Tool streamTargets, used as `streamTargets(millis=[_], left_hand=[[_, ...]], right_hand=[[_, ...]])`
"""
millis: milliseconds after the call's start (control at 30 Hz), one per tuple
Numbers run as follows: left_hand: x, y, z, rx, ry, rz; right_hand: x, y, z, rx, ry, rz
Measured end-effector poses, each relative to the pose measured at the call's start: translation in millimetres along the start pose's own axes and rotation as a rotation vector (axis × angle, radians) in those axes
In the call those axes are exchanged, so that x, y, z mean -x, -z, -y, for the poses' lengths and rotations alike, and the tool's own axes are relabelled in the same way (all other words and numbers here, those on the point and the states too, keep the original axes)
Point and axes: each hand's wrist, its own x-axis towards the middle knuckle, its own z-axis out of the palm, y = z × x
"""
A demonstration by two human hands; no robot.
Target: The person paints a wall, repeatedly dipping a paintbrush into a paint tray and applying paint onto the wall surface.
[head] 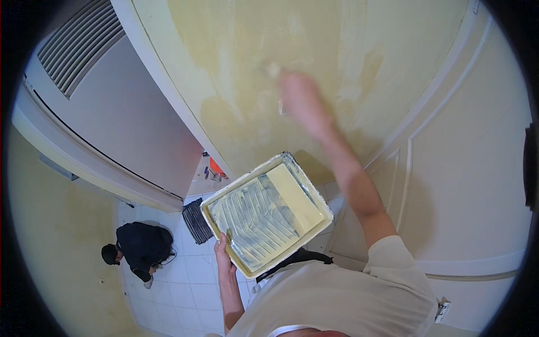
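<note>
My left hand grips the lower left edge of a paint tray, its thumb over the rim. Pale yellow paint lies in the tray's well and streaks its ribbed slope. My right hand, blurred, is raised at the wall and closed on a brush-like tool, whose exact kind is too blurred to tell. Behind my right wrist, a small white fitting shows on the wall, which has patches of darker and lighter yellow.
A person in dark clothes and a cap crouches on the white tiled floor at the left. A dark ribbed mat lies near a louvered door. A panelled door stands at the right. Small tools and an orange object lie beyond the doorway.
</note>
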Motion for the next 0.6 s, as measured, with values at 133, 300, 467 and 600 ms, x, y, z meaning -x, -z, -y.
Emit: streamTargets(millis=[133,300,467,600], left_hand=[[4.4,-4.8,-1.3,-0.038,-0.012,-0.097],[3.9,-16.1,1.4,0.082,-0.011,-0.061],[3.2,-14.5,-4.3,0.108,-0.004,-0.034],[7.8,-10.5,-2.3,0.082,-0.04,-0.099]], right_hand=[[-7.6,82.3,-52.0,0.186,-0.278,-0.474],[-17.5,14.6,-38.8,0.196,-0.001,-0.384],[-6.8,-11.9,3.2,0.02,0.426,0.018],[-36.1,99.1,-20.7,0.26,0.05,-0.407]])
